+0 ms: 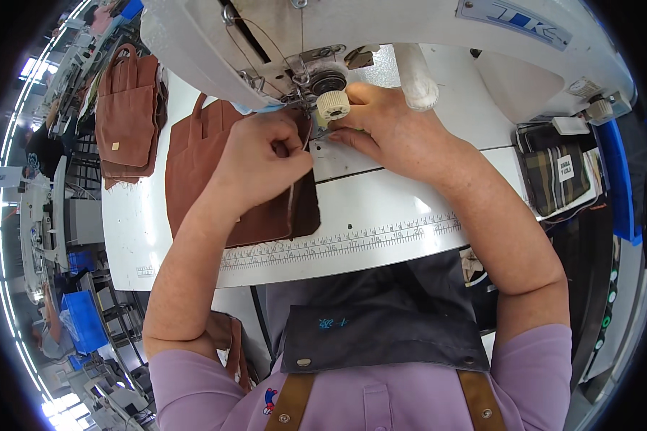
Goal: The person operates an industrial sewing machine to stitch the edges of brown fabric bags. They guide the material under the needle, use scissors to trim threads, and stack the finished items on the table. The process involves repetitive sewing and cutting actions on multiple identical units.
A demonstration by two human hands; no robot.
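Note:
A brown bag panel with a handle (194, 169) lies on the white sewing table, its right edge close to the machine's needle area. Over that edge is my left hand (266, 154), its fingers curled into a pinch beside the needle. Whatever they hold is too small or hidden to name. From the other side my right hand (395, 133) reaches in, thumb and forefinger closing together near the presser foot (320, 131). The tips are partly covered by the machine's ribbed cream knob (333, 105), so what lies between them cannot be made out.
The sewing machine head (438, 21) spans the top of the view. More brown bag pieces (128, 118) are stacked at the far left. Dark checked fabric pieces (553, 169) lie at the right. A printed ruler (338, 241) follows the table's near edge.

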